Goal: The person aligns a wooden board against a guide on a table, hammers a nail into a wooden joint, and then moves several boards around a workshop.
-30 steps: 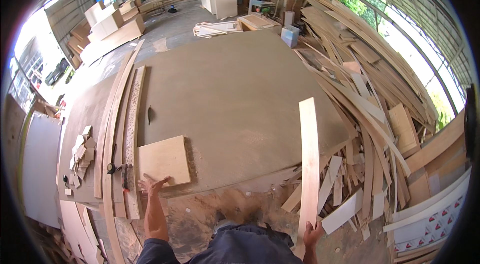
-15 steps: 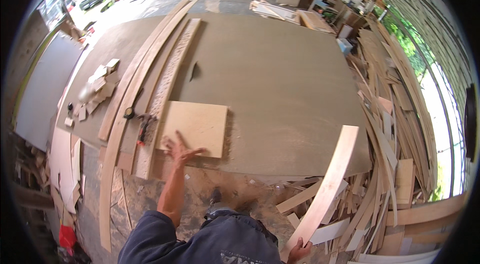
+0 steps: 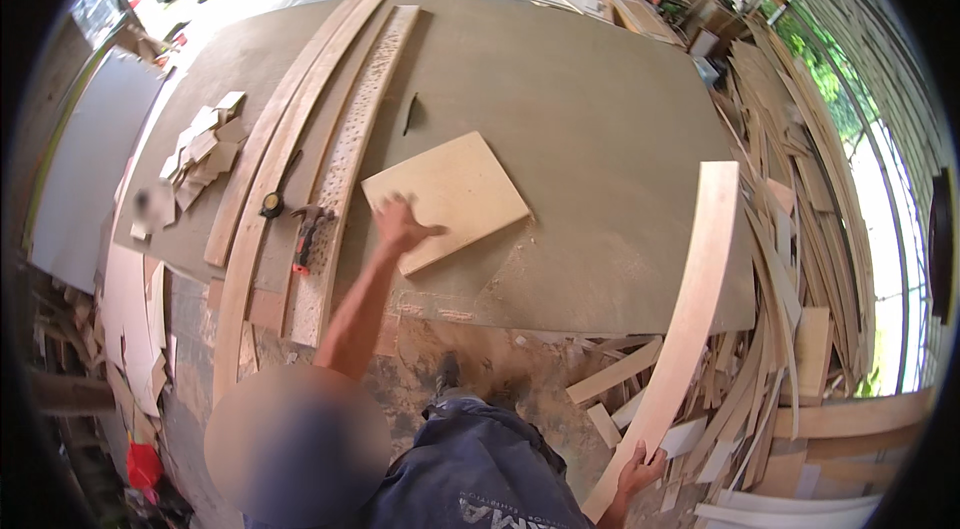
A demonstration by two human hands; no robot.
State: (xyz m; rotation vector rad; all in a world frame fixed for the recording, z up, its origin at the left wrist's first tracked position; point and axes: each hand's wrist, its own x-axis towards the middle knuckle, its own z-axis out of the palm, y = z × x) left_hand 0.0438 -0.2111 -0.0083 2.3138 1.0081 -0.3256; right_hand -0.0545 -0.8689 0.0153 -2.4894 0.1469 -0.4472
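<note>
My left hand, fingers spread, presses on the near left part of a square plywood panel that lies at a slant on the large flat table. At the lower right my right hand is closed round the edge of a long pale wooden board, whose far end rises over the table's right side. A claw hammer with a red and black handle rests on a nail-studded strip left of the panel. Beside it lies a tape measure.
Long planks run along the table's left part. Small wood offcuts are heaped beyond them. A thin dark piece lies past the panel. Scrap strips pile up at the right, and sawdust covers the floor near my feet.
The panel has slid away from the table's near edge and the nailed strip, turning askew, with my left hand on it. The long board in my right hand has shifted farther forward.
</note>
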